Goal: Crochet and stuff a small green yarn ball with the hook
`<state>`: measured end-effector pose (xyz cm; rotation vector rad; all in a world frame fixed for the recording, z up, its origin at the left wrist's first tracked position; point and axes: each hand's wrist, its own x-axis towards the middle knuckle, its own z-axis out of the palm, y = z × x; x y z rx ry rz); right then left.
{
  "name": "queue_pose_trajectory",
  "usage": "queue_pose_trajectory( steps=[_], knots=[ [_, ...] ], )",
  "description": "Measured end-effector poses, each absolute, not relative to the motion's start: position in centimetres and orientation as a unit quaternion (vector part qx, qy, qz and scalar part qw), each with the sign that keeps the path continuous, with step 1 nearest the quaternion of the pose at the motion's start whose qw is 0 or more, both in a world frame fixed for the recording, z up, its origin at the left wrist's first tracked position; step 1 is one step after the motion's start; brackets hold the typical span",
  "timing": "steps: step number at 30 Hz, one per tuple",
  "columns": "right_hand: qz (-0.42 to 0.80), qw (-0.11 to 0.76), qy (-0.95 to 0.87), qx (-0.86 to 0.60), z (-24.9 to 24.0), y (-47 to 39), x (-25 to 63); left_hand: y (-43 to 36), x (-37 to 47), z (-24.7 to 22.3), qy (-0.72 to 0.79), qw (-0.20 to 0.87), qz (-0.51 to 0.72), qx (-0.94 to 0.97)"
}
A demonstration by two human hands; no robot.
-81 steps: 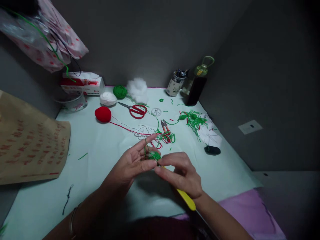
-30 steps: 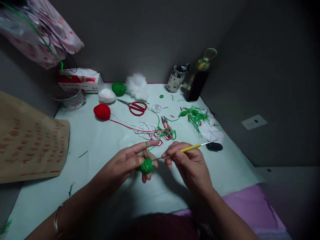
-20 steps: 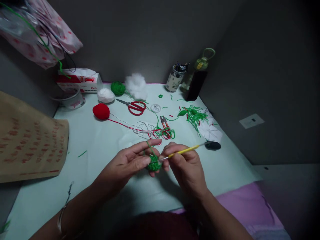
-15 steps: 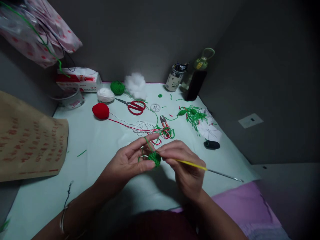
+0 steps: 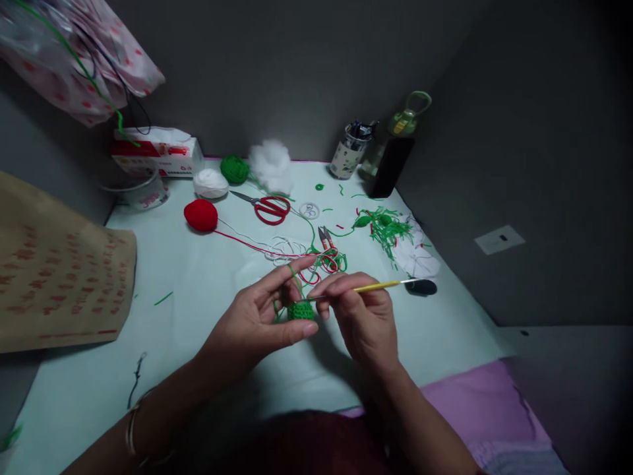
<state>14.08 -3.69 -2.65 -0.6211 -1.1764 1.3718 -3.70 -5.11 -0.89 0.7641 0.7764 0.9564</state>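
My left hand [image 5: 262, 313] pinches a small green crochet piece [image 5: 301, 310] between thumb and fingers, with green yarn looped over its raised index finger. In my right hand [image 5: 366, 316] is a crochet hook [image 5: 378, 286] with a yellow grip, held like a pen. The hook's working tip meets the top edge of the piece; its other end points right. Just beyond my hands lie small thread snips [image 5: 326, 241] on a tangle of green, red and white yarn [image 5: 287, 251].
Behind lie red-handled scissors [image 5: 271, 210], a red yarn ball [image 5: 200, 216], a white yarn ball [image 5: 210, 183], a green yarn ball [image 5: 234, 169] and white stuffing [image 5: 270, 165]. Green yarn scraps [image 5: 388, 227], a pen cup [image 5: 346, 155] and a bottle [image 5: 403, 125] stand right. A paper bag [image 5: 64, 264] is left.
The crochet hook has swung from slanting down to the right to nearly level, slightly raised at its far end. The green piece has turned so its side faces me.
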Motion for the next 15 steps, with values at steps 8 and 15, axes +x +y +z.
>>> queue_pose_trajectory(
  steps=[8, 15],
  knots=[
    [0.646, 0.534, -0.493, -0.233, -2.1, -3.0, 14.9, -5.1, -4.3, -1.0, 0.384, 0.714, 0.420, 0.407],
    [0.579, 0.508, -0.588, -0.249, -1.6, -3.3, 15.9, -5.0, -4.6, -1.0, 0.401, 0.668, 0.416, 0.468]
  ],
)
